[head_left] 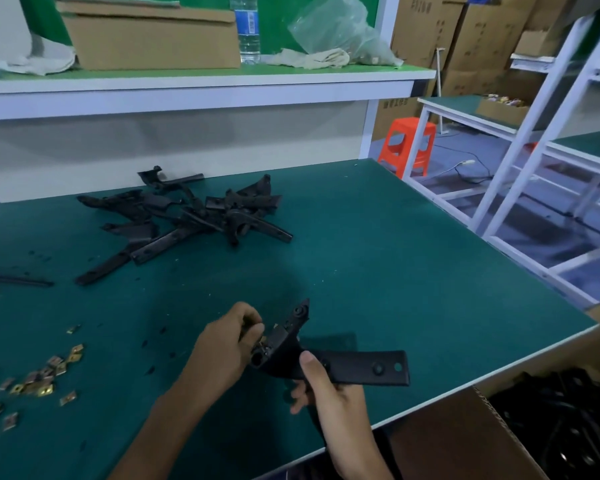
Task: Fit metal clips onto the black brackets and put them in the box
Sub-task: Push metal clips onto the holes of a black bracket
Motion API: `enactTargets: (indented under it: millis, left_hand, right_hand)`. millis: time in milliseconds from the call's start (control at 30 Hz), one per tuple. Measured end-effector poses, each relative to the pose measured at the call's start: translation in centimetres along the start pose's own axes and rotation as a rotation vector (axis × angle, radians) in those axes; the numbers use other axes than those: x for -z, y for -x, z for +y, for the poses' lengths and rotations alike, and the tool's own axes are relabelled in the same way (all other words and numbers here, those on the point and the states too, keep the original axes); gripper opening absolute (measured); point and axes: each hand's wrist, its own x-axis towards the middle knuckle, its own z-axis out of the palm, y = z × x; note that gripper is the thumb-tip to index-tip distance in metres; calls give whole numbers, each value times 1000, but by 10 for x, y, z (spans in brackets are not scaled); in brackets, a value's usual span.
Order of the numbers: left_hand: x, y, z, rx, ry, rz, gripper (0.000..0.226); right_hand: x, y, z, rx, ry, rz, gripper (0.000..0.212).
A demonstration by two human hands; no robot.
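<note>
My right hand [326, 393] grips a black bracket [354, 367] by its middle, just above the green table's near edge. My left hand [229, 344] is closed at the bracket's forked end, fingertips pinched against it; a glint of a metal clip [263, 339] shows there. A pile of black brackets [187, 216] lies at the back of the table. Several loose brass-coloured metal clips [42, 379] are scattered at the near left. An open cardboard box [482, 434] with black brackets inside stands below the table at the lower right.
A single bracket [14, 279] lies at the left edge. The shelf [201, 84] above holds a cardboard box [149, 36], a water bottle [248, 29], rags and a plastic bag. An orange stool [407, 147] and white racks stand to the right.
</note>
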Motion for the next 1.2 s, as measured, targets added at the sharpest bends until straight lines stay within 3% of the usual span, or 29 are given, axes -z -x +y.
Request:
enactTargets:
  millis: [200,300,433,633,833,1000,1200]
  left_hand:
    - [16,33,-16,108,129,116,23]
    - [18,47,-19,170,248,185,23]
    - [20,58,-12,262,563,265,18]
    - [25,71,-3,350,963,192,18]
    - [28,76,-8,316,935,121,19]
    - [31,74,-3,296,930,138,26]
    - [33,76,5,317,966,94,24]
  right_hand:
    - [-25,3,3,21,-32,-45,23]
    - [-28,4,9,28,0,-55,32]
    - [-25,4,11,52,12,-88,38]
    - [-23,-1,14,38,-27,-104,33]
    - [-21,-3,14,34,-46,-139,21]
    - [-19,-2,13,52,-29,-155,33]
    - [-21,-3,13,71,16,-184,31]
